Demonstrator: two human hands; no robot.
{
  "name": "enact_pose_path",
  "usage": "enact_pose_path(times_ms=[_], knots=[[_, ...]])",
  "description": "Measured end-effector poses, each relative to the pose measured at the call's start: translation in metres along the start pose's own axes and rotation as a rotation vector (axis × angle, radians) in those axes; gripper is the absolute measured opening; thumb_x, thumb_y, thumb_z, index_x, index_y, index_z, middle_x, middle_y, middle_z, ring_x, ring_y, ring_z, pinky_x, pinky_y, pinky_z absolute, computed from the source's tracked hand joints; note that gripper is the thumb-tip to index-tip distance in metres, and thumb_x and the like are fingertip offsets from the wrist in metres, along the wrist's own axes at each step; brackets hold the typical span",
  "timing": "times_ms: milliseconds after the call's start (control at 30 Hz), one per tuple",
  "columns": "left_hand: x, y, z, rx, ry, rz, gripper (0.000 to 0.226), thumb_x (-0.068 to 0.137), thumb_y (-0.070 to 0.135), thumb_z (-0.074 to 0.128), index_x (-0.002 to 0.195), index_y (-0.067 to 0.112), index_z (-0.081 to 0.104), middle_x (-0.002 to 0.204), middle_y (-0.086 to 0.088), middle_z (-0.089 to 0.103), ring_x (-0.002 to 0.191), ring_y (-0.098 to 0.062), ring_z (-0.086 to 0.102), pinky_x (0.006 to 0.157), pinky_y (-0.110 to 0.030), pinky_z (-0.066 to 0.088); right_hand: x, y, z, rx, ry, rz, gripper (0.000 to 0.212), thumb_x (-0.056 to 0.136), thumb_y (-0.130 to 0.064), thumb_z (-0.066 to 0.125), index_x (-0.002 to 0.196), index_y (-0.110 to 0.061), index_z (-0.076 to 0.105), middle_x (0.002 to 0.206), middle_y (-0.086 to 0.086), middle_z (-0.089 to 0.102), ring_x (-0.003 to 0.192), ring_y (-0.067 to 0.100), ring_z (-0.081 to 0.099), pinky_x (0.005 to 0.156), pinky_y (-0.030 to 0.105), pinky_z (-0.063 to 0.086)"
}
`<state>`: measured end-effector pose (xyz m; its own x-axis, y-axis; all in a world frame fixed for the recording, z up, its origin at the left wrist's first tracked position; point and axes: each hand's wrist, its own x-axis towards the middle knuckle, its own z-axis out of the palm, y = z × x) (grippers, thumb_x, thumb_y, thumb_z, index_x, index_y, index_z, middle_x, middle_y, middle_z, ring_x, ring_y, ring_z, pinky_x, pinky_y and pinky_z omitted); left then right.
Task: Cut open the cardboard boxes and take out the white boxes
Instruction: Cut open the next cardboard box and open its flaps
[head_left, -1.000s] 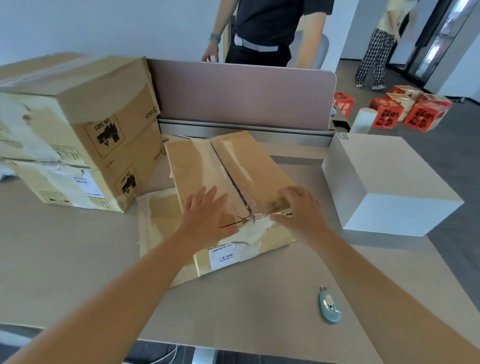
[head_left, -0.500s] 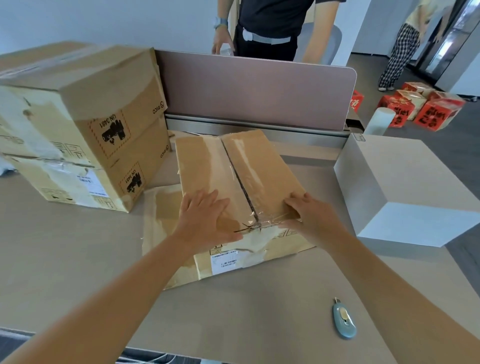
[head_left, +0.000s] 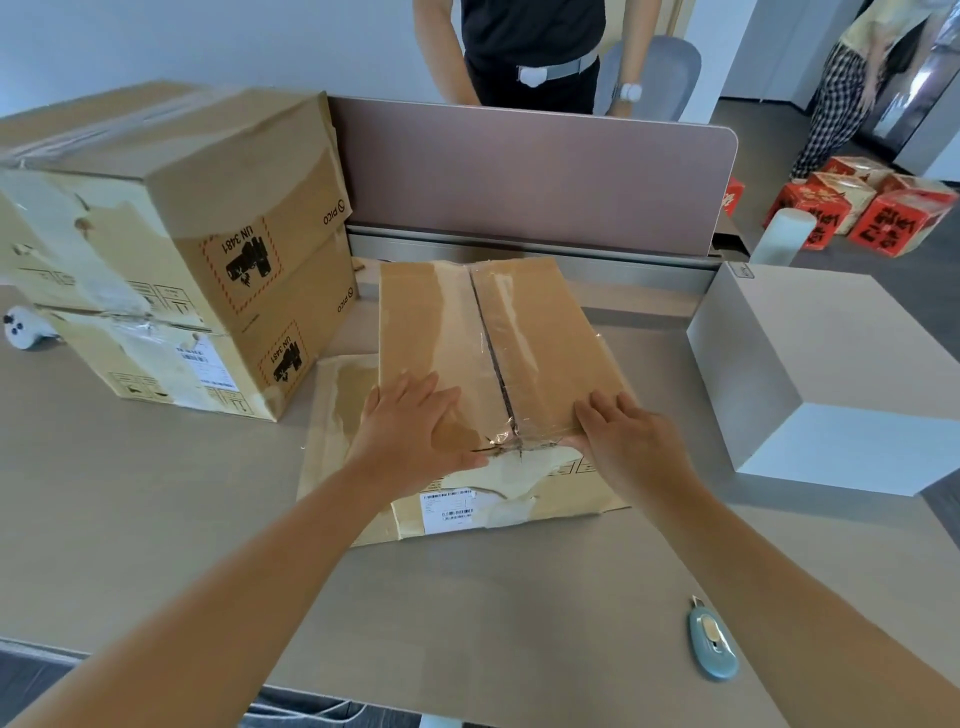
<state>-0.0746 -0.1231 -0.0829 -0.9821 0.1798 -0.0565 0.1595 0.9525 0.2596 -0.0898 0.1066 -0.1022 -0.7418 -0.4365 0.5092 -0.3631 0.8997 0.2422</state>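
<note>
Centrally on the surface (head_left: 156, 519) lies a flat cardboard box (head_left: 498, 364), its two top flaps meeting along a dark seam under clear tape that is wrinkled and torn at the near edge. The left hand (head_left: 410, 431) rests palm-down on the left flap, its fingers (head_left: 415, 395) straight and slightly spread, the thumb reaching toward the seam. The right hand (head_left: 628, 441) lies on the near right corner of the right flap, fingers straight and close together on top; whether the thumb hooks under the flap edge cannot be told. A white shipping label (head_left: 449, 509) sits on the box's near side, and a flattened sheet of cardboard (head_left: 332, 415) pokes out from beneath the box on its left. To the right, near but apart, stands a white box (head_left: 841, 374). To the left, two taped cardboard boxes (head_left: 171, 244) are stacked one on the other, printed with UN 3481 marks. A small white controller (head_left: 23, 325) lies just beside the stack at the left edge. A pale blue utility knife (head_left: 712, 644) lies on the near right of the surface, well apart from both hands. Behind the box rises a mauve divider panel (head_left: 530, 176), with a person in dark clothing (head_left: 530, 47) standing beyond it. Red printed boxes (head_left: 857, 208) sit on the floor at the far right.
</note>
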Motion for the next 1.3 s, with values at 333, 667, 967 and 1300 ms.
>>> enact_pose_path(times_ms=[333, 667, 967, 1300], knots=[[0.001, -0.003, 0.002, -0.003, 0.064, 0.007, 0.084, 0.075, 0.065, 0.057, 0.144, 0.027, 0.027, 0.156, 0.001, 0.011, 0.144, -0.017, 0.005, 0.116, -0.038, 0.002, -0.002, -0.005, 0.012, -0.043, 0.085, 0.008, 0.07, 0.1, -0.04, 0.013, 0.066, -0.009, 0.066, 0.06, 0.001, 0.063, 0.046, 0.021, 0.056, 0.037, 0.018, 0.033], [0.002, -0.005, 0.006, 0.009, 0.085, 0.015, 0.08, 0.074, 0.066, 0.056, 0.139, 0.024, 0.036, 0.153, 0.001, 0.021, 0.142, -0.018, 0.012, 0.116, -0.039, 0.007, -0.003, -0.008, 0.011, -0.066, 0.03, 0.056, 0.06, 0.097, -0.038, 0.024, 0.063, -0.011, 0.065, 0.057, 0.0, 0.062, 0.047, 0.022, 0.057, 0.038, 0.018, 0.033], [0.001, -0.003, 0.008, -0.022, 0.117, 0.021, 0.081, 0.074, 0.063, 0.058, 0.139, 0.022, 0.036, 0.15, -0.001, 0.027, 0.14, -0.019, 0.017, 0.115, -0.039, 0.013, 0.013, -0.005, -0.02, 0.014, 0.039, 0.266, 0.049, 0.092, -0.029, 0.033, 0.053, -0.009, 0.055, 0.036, 0.001, 0.045, 0.027, 0.02, 0.019, 0.052, 0.006, 0.0], [0.012, -0.007, -0.012, -0.156, 0.075, 0.035, 0.061, 0.072, 0.055, 0.067, 0.12, 0.019, 0.051, 0.099, 0.01, 0.046, 0.104, -0.016, 0.044, 0.089, -0.03, 0.036, 0.01, -0.005, -0.026, 0.004, -0.23, 0.112, 0.049, 0.099, -0.041, 0.016, 0.116, -0.014, 0.053, 0.103, 0.003, 0.065, 0.082, 0.025, 0.062, 0.061, 0.025, 0.034]])
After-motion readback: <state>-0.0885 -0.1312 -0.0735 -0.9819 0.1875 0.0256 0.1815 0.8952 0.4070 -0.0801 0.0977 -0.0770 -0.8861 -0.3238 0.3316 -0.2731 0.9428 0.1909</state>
